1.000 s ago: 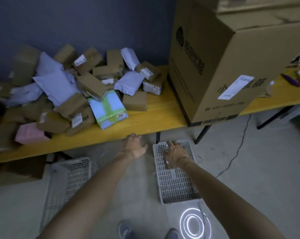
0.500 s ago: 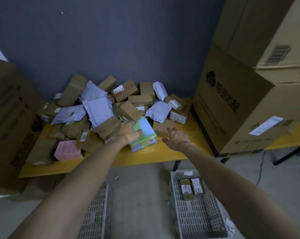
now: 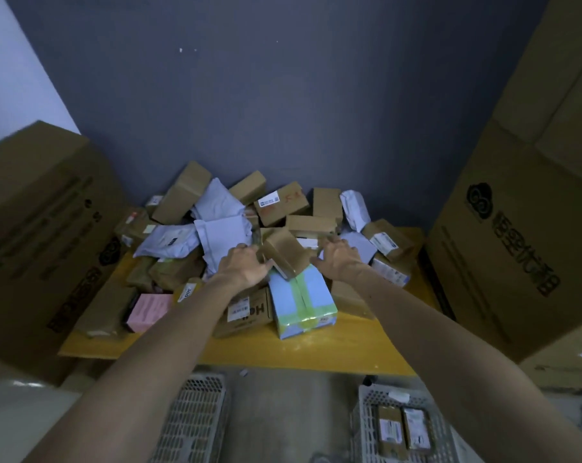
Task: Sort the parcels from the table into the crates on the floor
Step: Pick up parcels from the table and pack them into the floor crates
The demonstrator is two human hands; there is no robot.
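A pile of brown boxes and pale mailer bags covers the yellow table (image 3: 316, 349). At the front of the pile a small brown box (image 3: 282, 253) stands tilted between my hands. My left hand (image 3: 246, 267) grips its left edge with curled fingers. With fingers spread, my right hand (image 3: 341, 260) hovers at the box's right side, above a white mailer. Just below lies a blue parcel with green tape (image 3: 299, 297). Two white lattice crates stand on the floor: the left crate (image 3: 196, 422), its contents unseen, and the right crate (image 3: 366, 429) holding two brown parcels (image 3: 403, 429).
A big cardboard carton (image 3: 32, 228) closes off the table's left end and another large carton (image 3: 516, 228) the right end. A pink parcel (image 3: 147, 310) lies at the front left of the pile. A dark blue wall backs the table.
My view and both arms rose from the right crate on the floor to the pile. The left hand left the blue parcel and took the small brown box; the right hand reached in beside it.
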